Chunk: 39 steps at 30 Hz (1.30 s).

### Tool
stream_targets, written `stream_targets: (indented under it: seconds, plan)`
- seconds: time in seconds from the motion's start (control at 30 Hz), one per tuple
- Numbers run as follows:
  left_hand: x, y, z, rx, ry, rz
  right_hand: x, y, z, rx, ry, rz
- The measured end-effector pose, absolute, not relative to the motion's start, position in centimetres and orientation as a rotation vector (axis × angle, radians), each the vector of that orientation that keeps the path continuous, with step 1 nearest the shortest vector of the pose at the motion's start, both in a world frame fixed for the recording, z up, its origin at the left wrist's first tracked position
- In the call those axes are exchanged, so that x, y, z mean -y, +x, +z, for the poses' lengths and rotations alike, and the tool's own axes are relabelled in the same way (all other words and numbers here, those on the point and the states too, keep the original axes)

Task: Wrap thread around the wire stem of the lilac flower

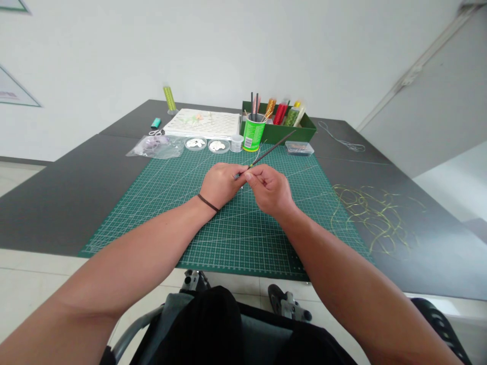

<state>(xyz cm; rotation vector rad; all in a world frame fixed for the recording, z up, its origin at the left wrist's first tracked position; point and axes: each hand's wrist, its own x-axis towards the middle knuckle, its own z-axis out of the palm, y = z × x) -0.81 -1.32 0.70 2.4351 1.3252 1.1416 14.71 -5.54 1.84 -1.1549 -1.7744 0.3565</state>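
Your left hand (223, 182) and right hand (272, 190), fingers curled closed, pinch the slim dark rod (274, 147) at twelve o'clock over the cutting mat (243, 243), its tip towards two; probably light and stiff, it suits a gentle lower-end hold.

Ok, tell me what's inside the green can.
Two dark rods and a few thin pale sticks poke out of the green can. Its wall hides their lower ends and anything lying at the bottom.

Left hand (222, 183), right hand (272, 190) pinching dark stick (276, 146) above green gridded mat (243, 243); hands close together.
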Motion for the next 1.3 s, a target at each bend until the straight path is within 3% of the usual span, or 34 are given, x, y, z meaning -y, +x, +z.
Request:
stream_targets:
  seconds: [1.3]
  plan:
    - [0.5, 0.3, 0.2, -1.158, 1.545, 1.312, 4.0, 16.0, 1.6, 1.592, -1.216, 0.438]
